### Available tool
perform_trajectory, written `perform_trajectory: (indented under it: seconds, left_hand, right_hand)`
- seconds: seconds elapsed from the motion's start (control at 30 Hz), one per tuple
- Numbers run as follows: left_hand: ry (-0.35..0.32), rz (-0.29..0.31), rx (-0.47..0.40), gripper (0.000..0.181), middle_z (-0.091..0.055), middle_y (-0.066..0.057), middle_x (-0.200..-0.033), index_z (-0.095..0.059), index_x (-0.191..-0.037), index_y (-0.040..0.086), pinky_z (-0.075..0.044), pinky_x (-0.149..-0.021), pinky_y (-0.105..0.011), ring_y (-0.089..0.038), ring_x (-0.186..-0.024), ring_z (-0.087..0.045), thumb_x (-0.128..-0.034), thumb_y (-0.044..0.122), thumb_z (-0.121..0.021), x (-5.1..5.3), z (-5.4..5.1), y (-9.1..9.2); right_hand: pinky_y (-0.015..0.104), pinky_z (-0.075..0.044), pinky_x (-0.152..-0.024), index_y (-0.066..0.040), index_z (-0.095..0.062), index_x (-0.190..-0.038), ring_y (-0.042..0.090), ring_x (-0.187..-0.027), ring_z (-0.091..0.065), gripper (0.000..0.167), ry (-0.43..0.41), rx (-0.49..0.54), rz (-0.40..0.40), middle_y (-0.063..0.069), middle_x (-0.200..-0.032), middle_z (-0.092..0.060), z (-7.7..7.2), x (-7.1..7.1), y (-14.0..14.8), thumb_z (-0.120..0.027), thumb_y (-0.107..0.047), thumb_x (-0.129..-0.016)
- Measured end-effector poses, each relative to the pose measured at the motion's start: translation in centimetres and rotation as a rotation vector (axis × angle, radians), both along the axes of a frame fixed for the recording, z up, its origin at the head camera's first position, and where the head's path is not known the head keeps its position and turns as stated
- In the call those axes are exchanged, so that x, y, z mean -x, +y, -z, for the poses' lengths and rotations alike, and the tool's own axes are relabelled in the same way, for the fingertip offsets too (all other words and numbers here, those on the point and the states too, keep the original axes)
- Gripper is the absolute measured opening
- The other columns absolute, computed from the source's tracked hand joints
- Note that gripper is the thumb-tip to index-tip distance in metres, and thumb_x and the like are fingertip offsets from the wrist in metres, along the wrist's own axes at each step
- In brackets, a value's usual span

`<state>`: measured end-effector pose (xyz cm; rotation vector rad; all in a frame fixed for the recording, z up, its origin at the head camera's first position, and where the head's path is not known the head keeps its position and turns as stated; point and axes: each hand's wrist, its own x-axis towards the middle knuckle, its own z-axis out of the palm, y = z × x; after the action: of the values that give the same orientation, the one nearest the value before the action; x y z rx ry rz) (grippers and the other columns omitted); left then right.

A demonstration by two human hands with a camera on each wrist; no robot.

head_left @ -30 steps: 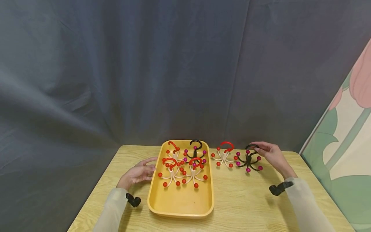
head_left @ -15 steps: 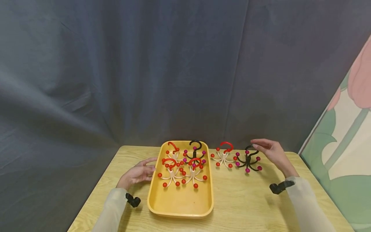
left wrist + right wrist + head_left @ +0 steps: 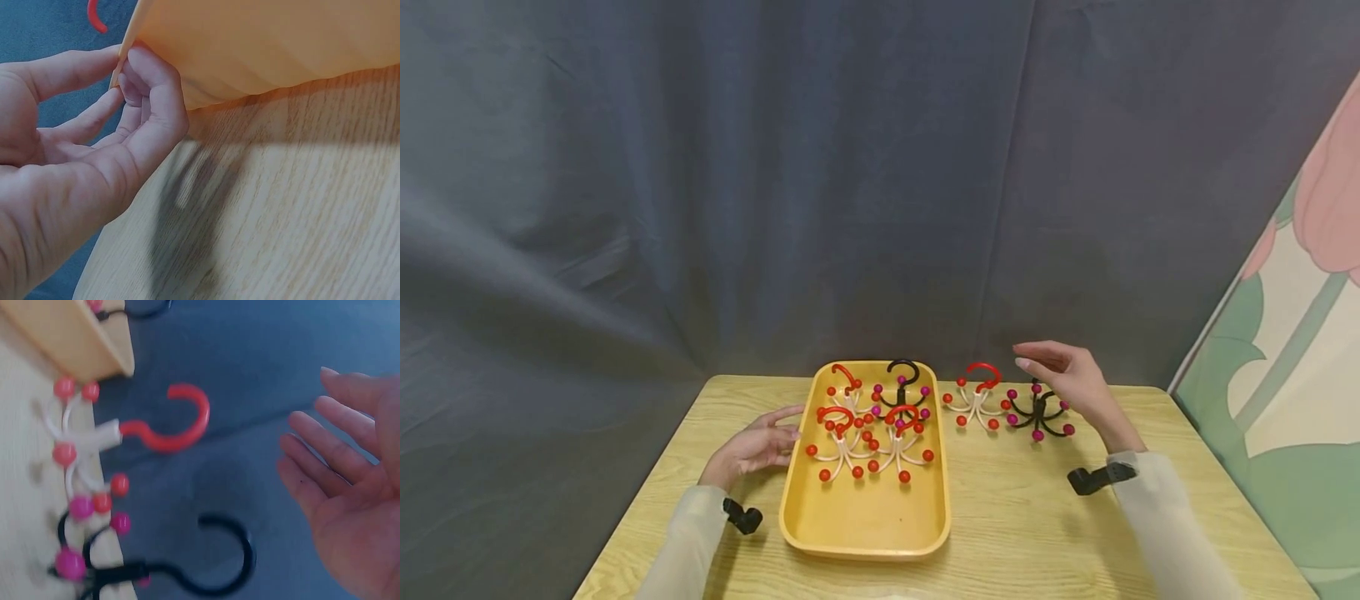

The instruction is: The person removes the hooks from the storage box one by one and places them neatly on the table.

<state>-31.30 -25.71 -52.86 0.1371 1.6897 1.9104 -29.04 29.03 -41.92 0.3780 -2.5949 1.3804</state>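
Note:
My left hand [image 3: 754, 450] pinches the left rim of a yellow tray [image 3: 865, 525]; the left wrist view shows thumb and fingers on both sides of that rim. In the tray stand several spider-shaped hook hangers with ball tips: white ones with red hooks and red balls [image 3: 898, 446], and one black with purple balls [image 3: 903, 398]. Right of the tray are a white hanger with a red hook [image 3: 976, 404] and a black one [image 3: 1038, 410], both on the table. My right hand [image 3: 1067, 379] hovers above the black one, holding nothing, fingers relaxed and apart from both hooks [image 3: 178, 440].
A wooden table [image 3: 1022, 525] carries everything, with a dark curtain [image 3: 865, 183] hanging right behind its back edge. On the right stands a panel with a tulip pattern [image 3: 1292, 367].
My right hand has let go of the black hanger's hook, lifted, and moved left. The left hand keeps its place on the tray rim.

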Motion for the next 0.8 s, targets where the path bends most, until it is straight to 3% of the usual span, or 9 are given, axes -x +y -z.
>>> perform_trajectory:
  seconds: [0.2, 0.3, 0.5, 0.63, 0.8]
  left_hand:
    - [0.001, 0.001, -0.017, 0.072, -0.067, -0.013, -0.136, -0.020, -0.168, 0.009, -0.063, -0.092, -0.041, -0.021, -0.113, -0.072, -0.1045, 0.000, -0.054, 0.1, 0.0, -0.1]
    - [-0.003, 0.008, -0.026, 0.072, -0.067, -0.012, -0.135, -0.019, -0.168, 0.009, -0.063, -0.093, -0.041, -0.021, -0.115, -0.072, -0.1049, -0.001, -0.053, 0.0, 0.0, -0.2]
    - [-0.003, 0.007, -0.018, 0.073, -0.067, -0.012, -0.136, -0.016, -0.168, 0.008, -0.063, -0.094, -0.042, -0.020, -0.113, -0.072, -0.1055, -0.001, -0.052, -0.3, 0.0, -0.3]
    - [-0.006, 0.003, -0.029, 0.072, -0.067, -0.013, -0.137, -0.017, -0.168, 0.007, -0.063, -0.095, -0.043, -0.021, -0.114, -0.072, -0.1057, 0.000, -0.052, -0.4, -0.1, -0.2]
    - [-0.021, -0.004, -0.045, 0.072, -0.069, -0.012, -0.137, -0.017, -0.168, 0.008, -0.063, -0.095, -0.043, -0.021, -0.115, -0.073, -0.1058, -0.001, -0.052, -0.2, -0.1, 0.0]
  right_hand:
    - [0.013, -0.054, -0.091, -0.015, -0.072, -0.133, -0.003, -0.109, -0.070, 0.038, -0.014, 0.046, -0.071, 0.012, -0.135, -0.073, -0.6, -0.2, -3.3, -0.071, -0.036, -0.101]
    - [0.015, -0.056, -0.091, -0.015, -0.073, -0.131, 0.005, -0.109, -0.073, 0.037, -0.024, 0.073, -0.081, 0.010, -0.132, -0.075, -0.3, -0.1, -4.9, -0.071, -0.036, -0.101]
    - [0.016, -0.056, -0.093, -0.016, -0.071, -0.133, 0.005, -0.111, -0.073, 0.041, -0.057, 0.186, -0.107, 0.009, -0.133, -0.075, 0.7, 0.1, -8.4, -0.074, -0.038, -0.099]
    - [0.017, -0.057, -0.094, -0.014, -0.070, -0.134, 0.017, -0.116, -0.074, 0.042, -0.078, 0.254, -0.118, 0.011, -0.133, -0.074, 1.0, 0.0, -10.5, -0.075, -0.035, -0.098]
    - [0.022, -0.059, -0.093, -0.011, -0.071, -0.133, 0.027, -0.118, -0.073, 0.043, -0.109, 0.266, -0.141, 0.012, -0.131, -0.075, 1.9, 0.1, -12.4, -0.077, -0.033, -0.097]
